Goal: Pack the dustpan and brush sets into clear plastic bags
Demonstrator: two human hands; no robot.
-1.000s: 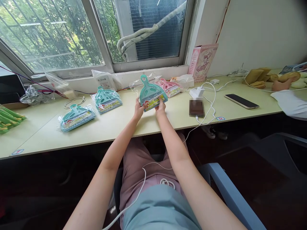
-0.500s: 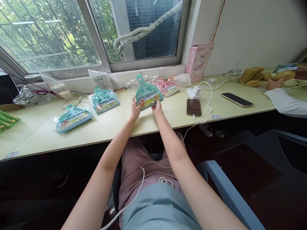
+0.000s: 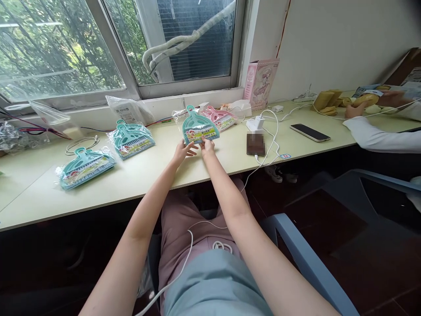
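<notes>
Right now, the right hand (image 3: 208, 147) pinches the bottom of a green dustpan set (image 3: 194, 125), between the table's (image 3: 138, 173) front and back edges. The left hand (image 3: 180, 152), fingers spread, is just beside it. A pink dustpan set (image 3: 223, 119) sits close behind. A white charger (image 3: 255, 125) sits right, then a phone (image 3: 309, 132) near the front edge.
</notes>
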